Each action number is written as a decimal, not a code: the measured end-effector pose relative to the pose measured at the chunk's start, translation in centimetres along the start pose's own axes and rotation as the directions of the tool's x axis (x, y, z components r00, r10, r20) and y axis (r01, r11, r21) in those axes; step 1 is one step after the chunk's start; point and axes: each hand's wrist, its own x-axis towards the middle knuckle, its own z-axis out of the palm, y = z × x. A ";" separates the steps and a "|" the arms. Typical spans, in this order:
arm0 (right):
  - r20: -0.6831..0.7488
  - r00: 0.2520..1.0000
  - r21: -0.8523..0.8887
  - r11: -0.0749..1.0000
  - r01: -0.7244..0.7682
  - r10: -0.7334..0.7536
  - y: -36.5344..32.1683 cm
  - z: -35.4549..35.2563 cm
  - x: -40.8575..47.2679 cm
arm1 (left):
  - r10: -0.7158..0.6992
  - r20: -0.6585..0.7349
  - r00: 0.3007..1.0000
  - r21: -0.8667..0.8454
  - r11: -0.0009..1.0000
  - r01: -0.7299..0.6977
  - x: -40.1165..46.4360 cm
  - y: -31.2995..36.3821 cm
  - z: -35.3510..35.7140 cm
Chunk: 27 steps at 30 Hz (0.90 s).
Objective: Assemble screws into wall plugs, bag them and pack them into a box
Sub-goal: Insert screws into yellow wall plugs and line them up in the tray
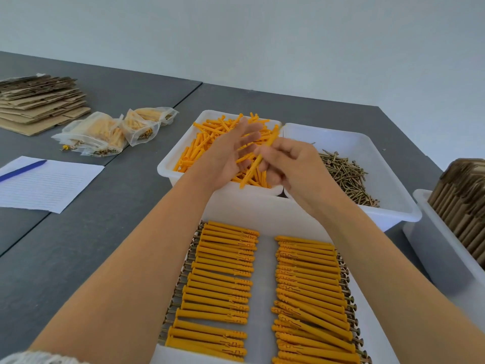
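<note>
Two rows of orange plastic wall plugs with screws (225, 282) done in white tray (262, 298) | three filled clear bags (115, 131) | right hand (291, 164) pinches loose orange plug (258, 160) over plug bin (183, 153) | left hand (231, 153) released | boxing left

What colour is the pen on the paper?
Blue; the pen shows clearly in the head view.

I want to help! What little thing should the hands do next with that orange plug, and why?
Probably reach the right hand over to the screws and pick one. It pinches a bare plug above the plug bin; the left hand is open beside it, and the finished plugs in the tray all have screws.
</note>
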 end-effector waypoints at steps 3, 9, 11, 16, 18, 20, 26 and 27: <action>0.469 0.849 -0.377 0.925 -0.057 0.243 0.1 1.4 -1.1 | -0.037 -0.098 0.995 -0.126 0.992 0.024 0.1 0.1 -0.3; 0.442 0.799 -0.852 0.469 0.232 0.408 2.8 5.8 -2.6 | -0.058 -0.113 0.992 -0.185 0.982 0.036 0.1 0.1 -0.5; 0.447 0.805 -0.840 0.492 0.228 0.390 3.0 6.4 -2.9 | -0.056 -0.107 0.993 -0.188 0.982 0.035 0.1 0.0 -0.5; 0.478 0.803 -0.837 0.462 0.293 0.357 3.1 8.0 -3.9 | -0.056 -0.106 0.993 -0.184 0.982 0.036 0.2 -0.1 -0.4; 0.482 0.803 -0.852 0.401 0.337 0.349 3.1 8.5 -4.1 | -0.052 -0.104 0.993 -0.176 0.984 0.033 0.2 -0.1 -0.4; 0.489 0.803 -0.857 0.358 0.370 0.340 2.9 8.8 -4.2 | -0.051 -0.107 0.993 -0.169 0.985 0.033 0.2 -0.1 -0.3; 0.491 0.814 -0.859 0.325 0.395 0.311 2.3 8.9 -4.2 | -0.045 -0.102 0.994 -0.144 0.989 0.030 0.3 -0.2 -0.4; 0.489 0.814 -0.860 0.330 0.389 0.313 2.3 8.8 -4.1 | -0.042 -0.100 0.994 -0.141 0.990 0.028 0.4 -0.2 -0.4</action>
